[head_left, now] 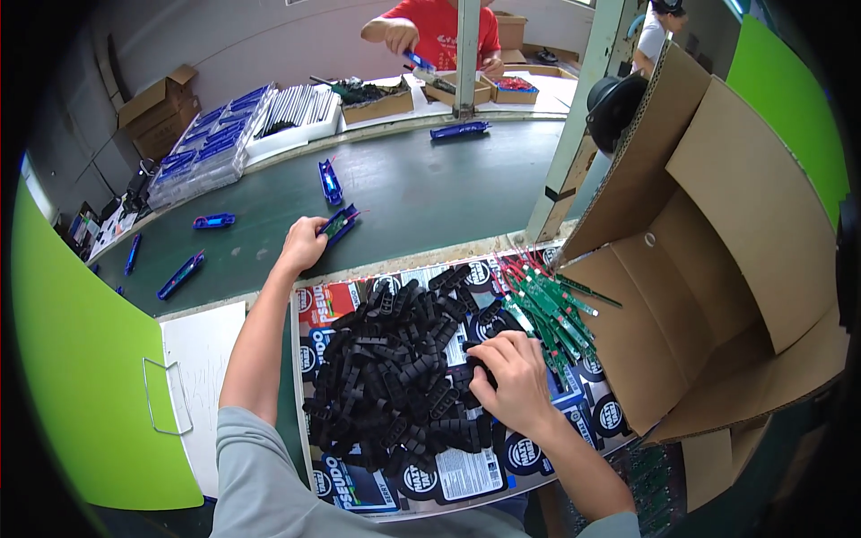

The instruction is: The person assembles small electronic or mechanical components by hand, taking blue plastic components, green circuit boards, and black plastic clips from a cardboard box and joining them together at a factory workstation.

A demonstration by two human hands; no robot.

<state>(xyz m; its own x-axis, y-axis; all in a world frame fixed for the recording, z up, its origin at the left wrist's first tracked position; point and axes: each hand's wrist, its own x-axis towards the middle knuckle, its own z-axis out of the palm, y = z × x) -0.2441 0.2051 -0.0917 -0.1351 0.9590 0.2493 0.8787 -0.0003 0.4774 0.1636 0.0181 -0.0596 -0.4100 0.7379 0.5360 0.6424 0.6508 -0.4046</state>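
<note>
My left hand [306, 245] reaches over the green conveyor belt [269, 209]. Between its thumb and fingers is a shiny blue half-shell [341, 224] with a green circuit board inside. Close to the board, my right hand [516, 375] has its fingers curled together around a small black plastic part [473, 356], mostly covered by the fingers. Beside it lies a big heap of black plastic clips [386, 359] on a printed sheet [466, 475]. Just beyond my right hand, green circuit strips [552, 309] with red wires are piled loosely.
More blue shells [330, 183] rest on the belt. A large open cardboard box [708, 269] stands at the right, next to a metal post [574, 152]. Across the belt, a person in red [439, 36] handles a blue piece. Stacked trays [211, 139] sit at far left.
</note>
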